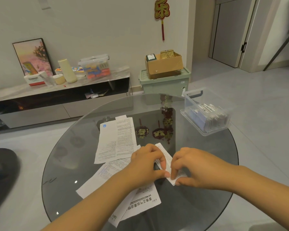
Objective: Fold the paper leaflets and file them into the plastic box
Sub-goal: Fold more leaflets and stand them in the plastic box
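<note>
- My left hand (147,161) and right hand (193,167) pinch a folded leaflet (165,158) with curled fingers, low over the glass surface (198,205).
- More leaflets (116,140) lie flat by my left hand.
- The plastic box (205,112) sits at the far right edge, with folded papers inside.

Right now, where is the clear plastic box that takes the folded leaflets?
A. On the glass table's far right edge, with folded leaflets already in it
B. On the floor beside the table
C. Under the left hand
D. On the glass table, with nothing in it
A: the box stands at the far right rim of the table, folded leaflets upright inside, apart from both hands, which work a folded leaflet.
</note>
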